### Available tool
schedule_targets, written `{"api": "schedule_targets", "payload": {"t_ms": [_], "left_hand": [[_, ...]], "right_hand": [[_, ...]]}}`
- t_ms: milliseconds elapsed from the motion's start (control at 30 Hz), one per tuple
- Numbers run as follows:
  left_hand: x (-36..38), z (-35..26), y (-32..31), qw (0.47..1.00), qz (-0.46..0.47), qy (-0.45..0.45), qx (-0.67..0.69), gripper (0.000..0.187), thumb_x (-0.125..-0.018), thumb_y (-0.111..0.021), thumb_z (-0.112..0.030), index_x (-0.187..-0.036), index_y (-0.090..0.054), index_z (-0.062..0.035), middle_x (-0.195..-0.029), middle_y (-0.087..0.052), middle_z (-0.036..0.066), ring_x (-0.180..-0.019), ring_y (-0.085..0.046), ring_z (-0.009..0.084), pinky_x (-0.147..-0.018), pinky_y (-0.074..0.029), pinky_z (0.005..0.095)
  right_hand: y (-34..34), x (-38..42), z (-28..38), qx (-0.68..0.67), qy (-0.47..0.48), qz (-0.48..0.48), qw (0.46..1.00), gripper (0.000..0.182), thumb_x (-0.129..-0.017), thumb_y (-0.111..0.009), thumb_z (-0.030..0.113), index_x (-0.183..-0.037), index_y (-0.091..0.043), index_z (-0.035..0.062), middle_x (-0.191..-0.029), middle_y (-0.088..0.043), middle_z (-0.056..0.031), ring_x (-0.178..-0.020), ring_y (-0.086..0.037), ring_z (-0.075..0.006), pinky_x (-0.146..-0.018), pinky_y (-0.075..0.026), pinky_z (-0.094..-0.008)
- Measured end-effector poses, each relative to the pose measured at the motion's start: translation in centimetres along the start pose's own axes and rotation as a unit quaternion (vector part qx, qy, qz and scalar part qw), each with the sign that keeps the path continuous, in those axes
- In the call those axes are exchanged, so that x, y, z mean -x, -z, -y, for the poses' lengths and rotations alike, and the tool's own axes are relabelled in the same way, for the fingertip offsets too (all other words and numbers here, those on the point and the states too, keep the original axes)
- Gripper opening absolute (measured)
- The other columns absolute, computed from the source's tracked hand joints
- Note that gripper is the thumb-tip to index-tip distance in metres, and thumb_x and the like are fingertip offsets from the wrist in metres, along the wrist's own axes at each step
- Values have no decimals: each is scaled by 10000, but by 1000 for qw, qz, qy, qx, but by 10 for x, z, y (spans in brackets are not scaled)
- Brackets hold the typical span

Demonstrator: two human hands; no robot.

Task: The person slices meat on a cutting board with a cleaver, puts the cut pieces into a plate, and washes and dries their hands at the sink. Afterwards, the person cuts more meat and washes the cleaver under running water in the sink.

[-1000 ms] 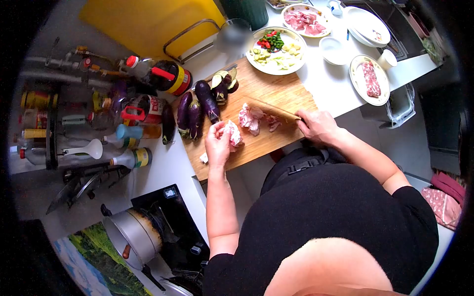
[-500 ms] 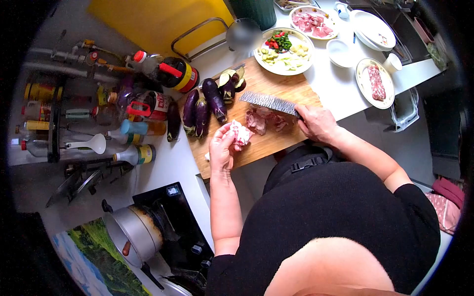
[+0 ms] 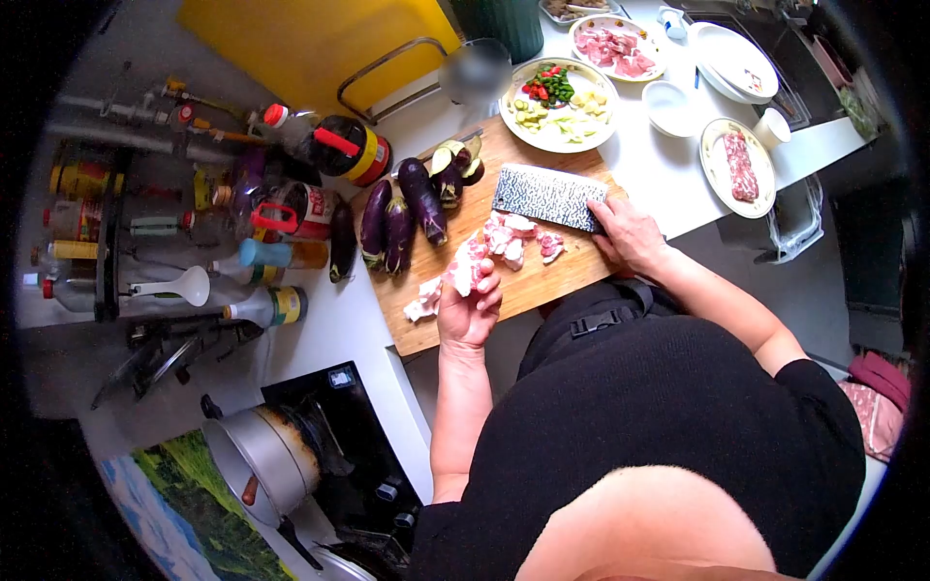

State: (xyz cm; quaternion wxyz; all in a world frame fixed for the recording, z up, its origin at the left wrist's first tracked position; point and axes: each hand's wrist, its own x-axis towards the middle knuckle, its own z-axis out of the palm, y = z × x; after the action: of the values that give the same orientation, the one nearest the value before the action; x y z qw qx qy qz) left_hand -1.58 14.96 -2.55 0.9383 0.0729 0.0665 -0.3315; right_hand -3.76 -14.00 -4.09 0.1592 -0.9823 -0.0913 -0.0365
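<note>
My right hand [image 3: 628,235] is wrapped round the handle of a cleaver [image 3: 548,197] with a patterned blade. The blade lies tilted over the wooden cutting board [image 3: 417,324], beyond the cut meat. In my left hand [image 3: 469,308] is a piece of raw meat [image 3: 469,267], pale and red, pinched between thumb and fingers. Chunks of raw meat [image 3: 511,238] lie on the board between my hands. A whitish piece [image 3: 423,301] rests near the board's left edge. Several whole eggplants [image 3: 420,201] lie along the far left of the board, beside a cut one [image 3: 457,163].
Beyond the board stands a plate of chopped vegetables [image 3: 557,131]. Farther right are a plate of sliced meat [image 3: 618,48], a white bowl [image 3: 668,108] and an oval plate of meat [image 3: 737,167]. Bottles [image 3: 291,208] crowd the left side. A pot [image 3: 262,460] sits at lower left.
The cleaver blade has turned to show its flat face and moved off the meat. My left hand has shifted slightly right and turned. A whitish piece now lies at the board's left.
</note>
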Motion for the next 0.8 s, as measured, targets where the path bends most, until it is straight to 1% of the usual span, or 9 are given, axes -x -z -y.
{"api": "schedule_targets", "payload": {"t_ms": [133, 200, 233, 300, 367, 467, 533, 600, 800], "left_hand": [[-1, -1, 1, 991, -70, -39, -108, 262, -928, -499, -204, -1116, -492, -21, -952, -556, 95, -706, -487, 126, -512, -376, 203], [-3, -1, -2, 954, -174, -71, -234, 235, -931, -494, -170, -1109, -498, -17, -913, -588, 73, -683, -527, 112, -494, -390, 201], [-4, 1, -4, 954, -174, -69, -234, 235, -931, -494, -170, -1109, -498, -17, -913, -588, 73, -683, -527, 112, -494, -390, 201], [-10, 6, -8, 911, -214, -101, -339, 226, -922, -514, -129, -1112, -499, -7, -868, -611, 50, -657, -556, 90, -470, -396, 184], [-16, 11, -10, 893, -220, -97, -380, 227, -914, -530, -114, -1109, -503, -2, -867, -613, 45, -654, -555, 75, -464, -395, 172], [-34, 23, -5, 848, -231, -100, -466, 219, -887, -569, -79, -1084, -524, 6, -850, -611, 38, -609, -531, 40, -448, -386, 153], [-49, 29, 1, 844, -189, -86, -494, 226, -888, -573, -92, -1086, -522, 5, -854, -621, 57, -607, -542, 55, -445, -404, 166], [-65, 37, -2, 801, -194, -70, -562, 212, -889, -571, -97, -1066, -524, 10, -815, -624, 53, -531, -513, 48, -429, -393, 165], [-105, 56, -5, 789, -182, -39, -585, 213, -893, -570, -117, -1056, -533, 13, -822, -634, 56, -541, -537, 56, -430, -403, 166]], "right_hand": [[1, 0, -1, -40, -20, 13, 999, 485, -759, -650, 192, -1186, -467, 52, -1007, -520, -151, -965, -540, -301, -768, -494, -386], [1, 1, -5, -60, -30, 18, 998, 483, -758, -652, 192, -1184, -468, 60, -1016, -516, -150, -976, -534, -303, -773, -493, -387], [2, 2, -7, -58, -35, 6, 998, 472, -757, -653, 189, -1176, -473, 66, -1014, -516, -145, -973, -534, -305, -773, -493, -389], [4, 4, -11, -56, -40, -6, 998, 462, -757, -654, 185, -1169, -478, 72, -1012, -516, -141, -970, -534, -307, -773, -493, -391], [8, 7, -11, -63, -26, -68, 995, 430, -755, -655, 175, -1145, -500, 83, -988, -519, -132, -949, -540, -303, -765, -492, -390], [9, 11, -16, -80, -79, -51, 992, 397, -759, -651, 168, -1125, -519, 89, -963, -526, -127, -916, -549, -297, -755, -492, -386], [12, 15, -20, -79, -80, -72, 991, 369, -762, -650, 169, -1103, -536, 89, -927, -534, -125, -880, -556, -291, -736, -490, -379], [17, 20, -26, -93, -75, -80, 990, 338, -768, -647, 167, -1081, -550, 80, -885, -544, -124, -846, -561, -289, -716, -485, -375], [41, 38, -33, -165, -74, -84, 980, 263, -781, -632, 146, -1028, -581, 71, -791, -555, -123, -770, -570, -290, -687, -472, -368]]}}
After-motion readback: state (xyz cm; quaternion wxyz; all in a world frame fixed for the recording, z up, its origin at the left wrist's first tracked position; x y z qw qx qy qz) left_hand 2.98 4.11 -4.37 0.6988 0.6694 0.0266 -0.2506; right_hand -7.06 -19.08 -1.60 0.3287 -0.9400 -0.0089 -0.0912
